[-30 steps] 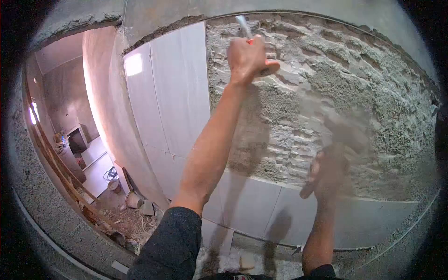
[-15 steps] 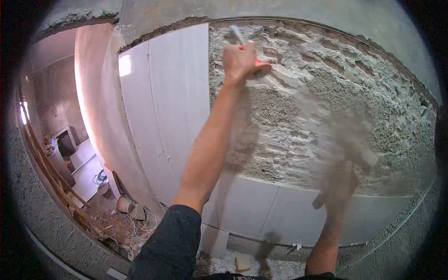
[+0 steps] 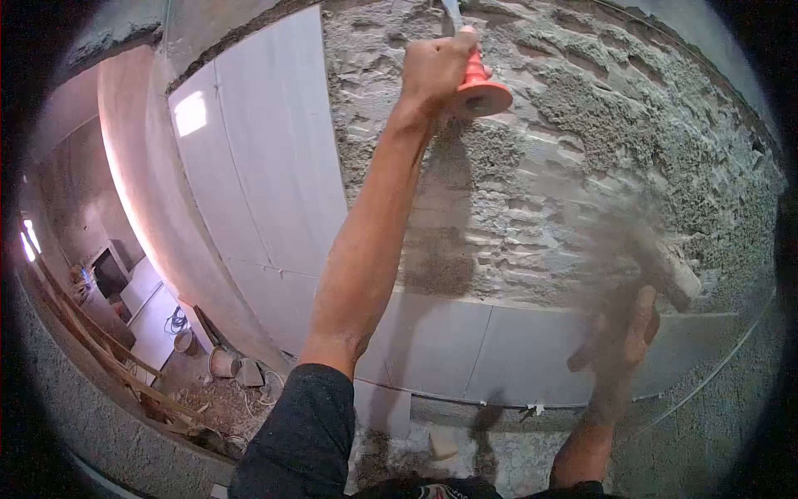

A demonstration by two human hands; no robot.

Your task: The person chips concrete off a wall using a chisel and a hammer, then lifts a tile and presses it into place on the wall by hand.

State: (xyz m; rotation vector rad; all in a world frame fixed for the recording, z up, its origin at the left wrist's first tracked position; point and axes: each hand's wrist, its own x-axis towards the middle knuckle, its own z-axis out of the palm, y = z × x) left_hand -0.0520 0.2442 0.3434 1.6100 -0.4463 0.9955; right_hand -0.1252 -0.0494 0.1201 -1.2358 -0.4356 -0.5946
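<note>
My left hand (image 3: 434, 73) is wrapped round a chisel (image 3: 486, 98) with an orange grip and a round orange hand guard. The chisel's pale metal shaft points up against the rough, chipped wall (image 3: 549, 141) near the top of the view. Low on the right, my right hand (image 3: 630, 328) is closed on the handle of a hammer, smeared by motion. The hammer's head (image 3: 677, 274) shows as a blurred block just above that hand, in front of the wall and well apart from the chisel.
Large pale tiles (image 3: 278, 125) cover the wall at left, with a tile row (image 3: 524, 349) below the chipped area. At far left a doorway opens onto a room with buckets (image 3: 223, 363), planks (image 3: 91, 316) and rubble. A yellowish block (image 3: 442, 445) lies below.
The view has shifted, so the wall and tiles sit higher and further left. My left hand still holds the chisel, now higher in view. My right hand and the hammer appear slightly further right.
</note>
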